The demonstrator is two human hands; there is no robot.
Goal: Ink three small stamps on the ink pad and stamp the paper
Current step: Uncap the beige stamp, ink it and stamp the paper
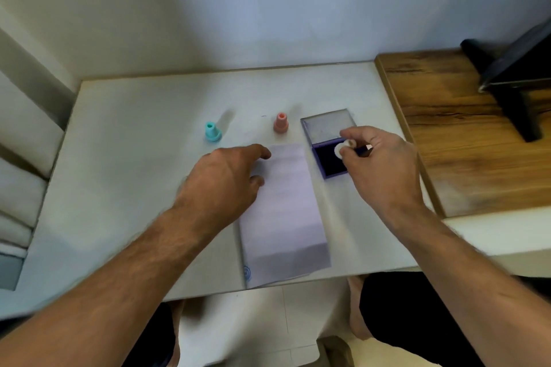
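My right hand (378, 164) pinches a small pale stamp (343, 148), tilted on its side just above the dark pad of the open purple ink pad (328, 165). The pad's clear lid (326, 124) lies flat behind it. A long lilac sheet of paper (286, 217) lies left of the pad, with a faint blue round mark near its lower left corner. My left hand (226, 179) rests palm down on the paper's upper left edge, fingers apart. A teal stamp (213, 131) and a pink stamp (281, 123) stand upright behind the paper.
All of this sits on a white tabletop (134, 173). A wooden surface (465, 134) adjoins it on the right, carrying a black stand (512, 80). The wall is close behind. My knees and bare feet show below the table's front edge.
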